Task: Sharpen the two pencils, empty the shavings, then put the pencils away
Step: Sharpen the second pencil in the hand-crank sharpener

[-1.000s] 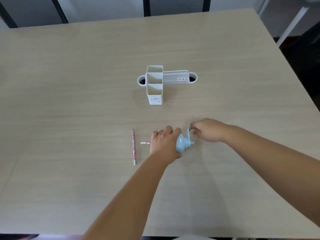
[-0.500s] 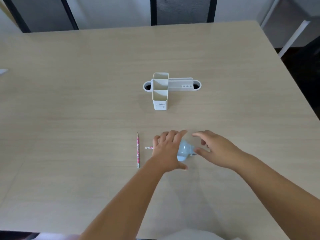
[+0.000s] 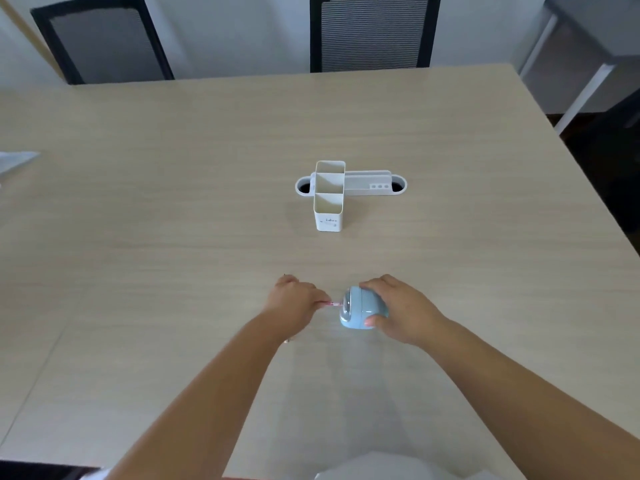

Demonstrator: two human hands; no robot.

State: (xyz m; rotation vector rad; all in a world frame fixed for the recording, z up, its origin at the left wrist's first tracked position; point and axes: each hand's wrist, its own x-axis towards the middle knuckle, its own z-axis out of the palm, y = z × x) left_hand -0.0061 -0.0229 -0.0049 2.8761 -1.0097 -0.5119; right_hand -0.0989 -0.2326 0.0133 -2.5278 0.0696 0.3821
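A light blue pencil sharpener (image 3: pixel 356 308) lies on the table near me. My right hand (image 3: pixel 401 310) wraps around its right side and grips it. A pink patterned pencil (image 3: pixel 331 303) sticks out of the sharpener's left face, and only a short piece shows. My left hand (image 3: pixel 294 299) pinches that pencil just left of the sharpener. The second pencil lies almost wholly hidden under my left hand and wrist. A white three-compartment pencil holder (image 3: pixel 329 216) stands empty at mid table, beyond both hands.
A white cable tray (image 3: pixel 370 183) is set into the table (image 3: pixel 173 237) behind the holder. Two black mesh chairs (image 3: pixel 374 32) stand at the far edge. A pale object (image 3: pixel 17 161) lies at the left border. The table's right edge slants close by.
My right hand left the crank and took hold of the sharpener's body. My left hand slid off the sharpener's top to the left and closed on the pencil, covering the second pencil.
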